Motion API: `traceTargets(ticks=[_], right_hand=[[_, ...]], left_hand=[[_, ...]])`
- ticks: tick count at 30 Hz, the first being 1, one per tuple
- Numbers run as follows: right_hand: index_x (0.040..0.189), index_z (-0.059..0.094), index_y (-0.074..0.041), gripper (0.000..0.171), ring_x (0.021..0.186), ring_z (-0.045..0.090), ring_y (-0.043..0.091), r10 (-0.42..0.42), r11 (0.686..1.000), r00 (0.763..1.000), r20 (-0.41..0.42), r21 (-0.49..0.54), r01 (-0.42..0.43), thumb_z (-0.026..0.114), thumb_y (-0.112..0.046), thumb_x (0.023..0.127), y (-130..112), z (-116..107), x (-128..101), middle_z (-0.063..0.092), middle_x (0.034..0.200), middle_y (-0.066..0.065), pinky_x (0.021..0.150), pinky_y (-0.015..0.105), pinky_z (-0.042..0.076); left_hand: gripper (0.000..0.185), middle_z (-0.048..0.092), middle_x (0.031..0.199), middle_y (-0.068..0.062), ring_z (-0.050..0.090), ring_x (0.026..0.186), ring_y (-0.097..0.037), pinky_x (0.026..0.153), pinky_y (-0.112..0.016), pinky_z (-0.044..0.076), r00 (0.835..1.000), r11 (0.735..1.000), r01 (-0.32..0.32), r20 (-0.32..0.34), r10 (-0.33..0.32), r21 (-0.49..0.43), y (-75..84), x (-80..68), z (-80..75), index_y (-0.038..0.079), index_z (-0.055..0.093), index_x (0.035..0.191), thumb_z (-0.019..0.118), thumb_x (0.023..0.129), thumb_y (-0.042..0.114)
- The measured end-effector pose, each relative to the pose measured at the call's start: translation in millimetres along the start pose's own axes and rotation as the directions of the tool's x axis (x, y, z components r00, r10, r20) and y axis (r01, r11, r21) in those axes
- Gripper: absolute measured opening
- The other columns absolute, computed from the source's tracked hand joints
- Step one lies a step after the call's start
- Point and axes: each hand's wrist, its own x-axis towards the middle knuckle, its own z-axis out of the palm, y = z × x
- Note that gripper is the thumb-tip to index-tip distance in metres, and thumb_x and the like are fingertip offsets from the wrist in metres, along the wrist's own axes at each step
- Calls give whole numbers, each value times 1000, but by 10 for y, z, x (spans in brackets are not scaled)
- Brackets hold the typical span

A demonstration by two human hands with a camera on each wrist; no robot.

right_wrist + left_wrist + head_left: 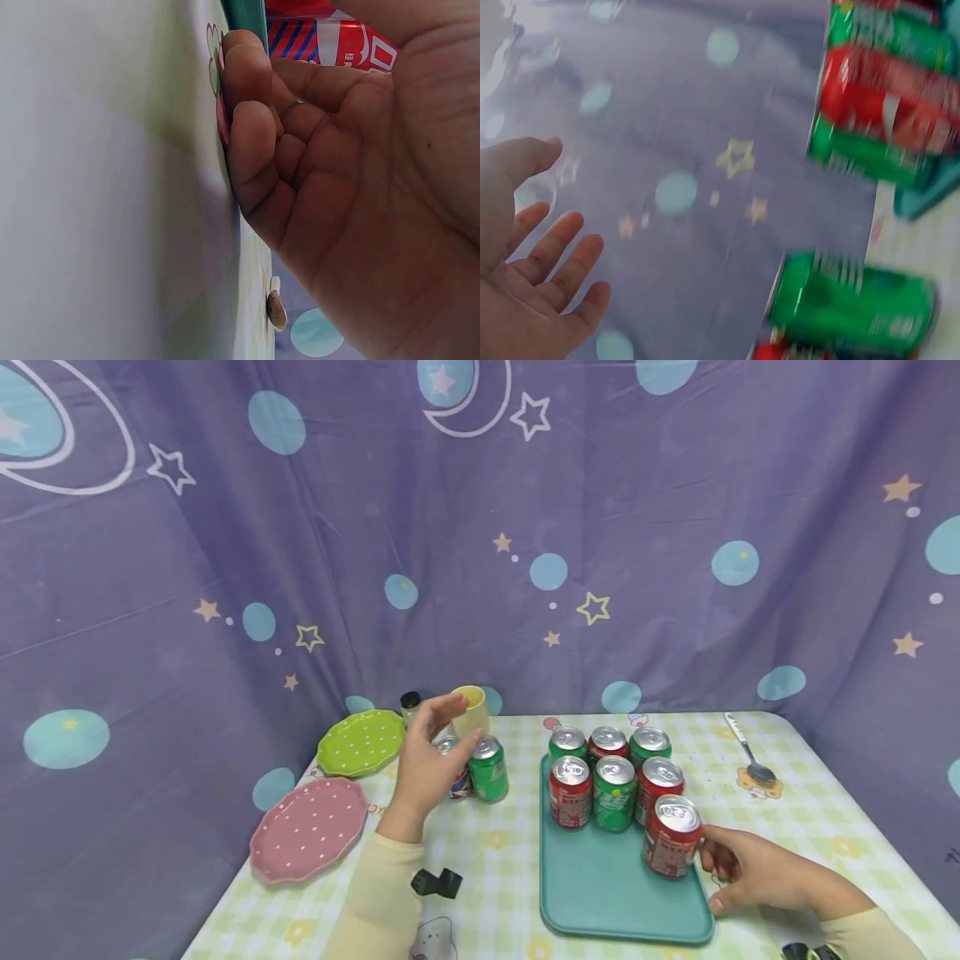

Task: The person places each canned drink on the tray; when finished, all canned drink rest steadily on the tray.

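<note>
My left hand point(431, 764) is raised with its fingers apart and nothing in them. In the head view it overlaps a Pepsi-like can point(460, 787), beside a green soda can point(489, 772). My right hand point(761, 870) is low at the right edge of the teal tray point(592, 893). Its loosely bent fingers are right at the side of the front red cola can point(672, 839), the thumb apart from the can near the tray's rim. Behind that can, several red and green cans point(615, 797) stand upright in two rows on the tray.
A pink plate point(309, 831) and a green plate point(362, 743) lie at the left. A yellow cup point(472, 714) and a black-capped bottle point(410, 702) stand at the back. A spoon point(759, 772) lies right of the tray; small black objects point(437, 883) lie in front.
</note>
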Motion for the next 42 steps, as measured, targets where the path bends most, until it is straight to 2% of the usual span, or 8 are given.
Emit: traceTargets(ticks=[2,6,13,21,27,36,39,42], right_hand=[[111,54,2,53,73,57,16,4,1000,1000,2,8,-4,93,-10,76,2,-1,-2,59,90,16,58,29,49],[112,54,3,54,74,57,16,2,1000,1000,3,13,-2,92,-10,77,1,-1,-4,59,90,16,58,30,49],[111,54,2,53,73,57,17,-11,1000,1000,6,12,11,92,-10,77,-3,-2,-1,59,89,18,57,30,49],[111,54,2,54,73,57,17,-19,1000,1000,3,6,19,93,-11,76,-10,1,1,59,89,20,58,29,49],[111,54,2,54,73,57,17,-8,1000,1000,1,4,8,93,-11,76,-25,2,-6,59,89,19,58,29,49],[112,54,3,52,73,57,19,-7,1000,1000,2,21,7,92,-9,78,-42,7,-15,59,89,20,57,30,48],[112,54,2,53,73,57,19,-16,1000,1000,2,22,15,92,-9,77,-30,5,-12,59,89,21,57,30,49],[112,54,2,53,73,57,18,-17,1000,1000,5,17,17,92,-9,77,-7,-1,-4,59,89,20,57,30,49]], left_hand=[[53,64,133,-19,59,129,-33,114,-56,40,999,999,33,-21,-32,11,-102,33,-137,3,59,138,84,91,9],[57,62,139,-15,54,135,-34,117,-56,36,992,991,122,-27,-121,47,-335,57,-345,6,57,141,83,91,9],[64,57,147,-16,48,141,-37,123,-53,30,968,966,251,-16,-250,61,-785,8,-504,7,52,147,83,92,13],[80,49,153,-25,41,145,-46,122,-64,25,936,935,352,18,-353,36,-1199,-100,-496,2,40,156,82,89,1],[83,46,154,-24,39,146,-45,121,-64,26,901,903,430,60,-429,6,-1358,-179,-453,7,38,157,84,89,6],[87,57,143,-19,53,134,-38,113,-54,43,884,892,453,125,-450,10,-1509,-279,-344,10,43,155,91,83,11],[81,61,140,-16,56,132,-35,111,-52,46,876,883,469,119,-468,19,-1548,-317,-320,11,48,150,92,82,11],[75,64,137,-14,58,131,-34,110,-51,47,878,882,470,96,-470,21,-1576,-335,-311,10,53,145,92,81,11]])
